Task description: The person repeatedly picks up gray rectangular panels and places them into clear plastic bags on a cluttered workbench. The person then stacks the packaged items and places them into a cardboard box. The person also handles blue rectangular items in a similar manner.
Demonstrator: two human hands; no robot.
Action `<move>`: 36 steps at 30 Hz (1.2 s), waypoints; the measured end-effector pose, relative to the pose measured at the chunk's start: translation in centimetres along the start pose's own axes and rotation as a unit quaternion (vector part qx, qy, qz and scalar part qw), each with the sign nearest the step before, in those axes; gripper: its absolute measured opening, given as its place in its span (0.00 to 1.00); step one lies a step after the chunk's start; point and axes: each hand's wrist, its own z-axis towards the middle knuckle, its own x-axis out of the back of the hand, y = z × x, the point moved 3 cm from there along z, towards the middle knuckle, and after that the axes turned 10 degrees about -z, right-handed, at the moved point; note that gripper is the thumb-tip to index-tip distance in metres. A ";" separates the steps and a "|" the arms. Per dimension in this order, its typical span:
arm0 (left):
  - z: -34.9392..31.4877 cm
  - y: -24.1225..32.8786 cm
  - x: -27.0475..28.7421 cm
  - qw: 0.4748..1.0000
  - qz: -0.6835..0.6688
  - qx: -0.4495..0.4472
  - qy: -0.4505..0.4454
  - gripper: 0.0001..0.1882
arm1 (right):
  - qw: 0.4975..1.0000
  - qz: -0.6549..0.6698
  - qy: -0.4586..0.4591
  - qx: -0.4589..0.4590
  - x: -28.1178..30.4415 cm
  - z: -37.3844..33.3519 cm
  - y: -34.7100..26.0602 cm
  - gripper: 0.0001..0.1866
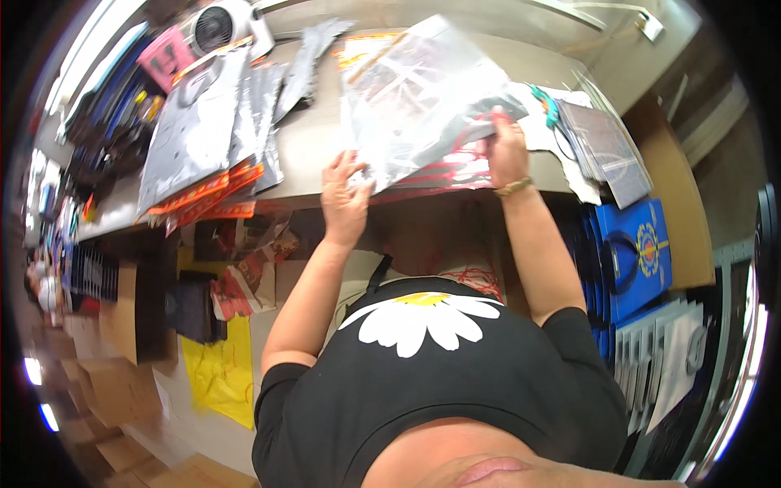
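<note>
A clear plastic bag point(423, 93) is raised at a tilt over the workbench, glossy and slightly blurred. My right hand point(508, 153), with a band at the wrist, grips its right edge between thumb and fingers. At the lower left corner of the bag, the fingers of my left hand point(346, 195) close on the plastic. A greyish part shows along the bag's right side; I cannot tell whether it is something inside. Beneath it lie more clear packages with red-pink edges point(460, 169) along the bench's front.
Left on the bench point(313, 150) are stacked grey items in plastic bags point(191, 126) with orange edges. Behind them stand a pink basket point(165, 57) and a white fan point(220, 28). Teal-handled scissors point(545, 106) lie right, near flat grey sheets point(606, 150). Blue bags point(634, 256) stand below right.
</note>
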 end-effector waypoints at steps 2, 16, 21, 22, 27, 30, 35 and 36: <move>0.2 1.1 -0.1 0.999 0.035 -0.027 -0.013 0.35 | 0.996 -0.063 0.063 0.029 -0.3 -0.4 -3.8 0.19; -0.1 15.7 13.0 0.954 -0.274 0.121 -0.010 0.30 | 0.819 -0.462 0.002 0.340 7.4 2.8 -18.0 0.24; -4.2 18.2 15.9 0.947 -0.291 0.050 0.128 0.21 | 0.854 -0.419 -0.108 0.288 3.1 8.1 -10.1 0.21; -4.1 18.1 17.1 0.947 -0.285 0.025 0.145 0.20 | 0.745 -0.524 -0.152 0.384 3.1 8.7 -7.4 0.21; -0.2 16.2 26.6 0.892 -0.304 -0.086 0.322 0.20 | 0.815 -0.318 -0.482 -0.044 -4.4 -3.0 4.2 0.17; 4.1 15.0 31.3 0.843 -0.312 -0.127 0.419 0.22 | 0.616 -0.558 -0.556 0.018 -6.7 -10.3 9.2 0.22; 10.6 11.4 37.4 0.829 -0.205 -0.107 0.509 0.22 | 0.617 -0.655 -0.435 0.023 6.1 -13.9 19.6 0.30; 11.6 10.4 37.7 0.839 -0.131 -0.071 0.524 0.22 | 0.610 -0.684 -0.398 -0.024 10.0 -14.5 20.7 0.30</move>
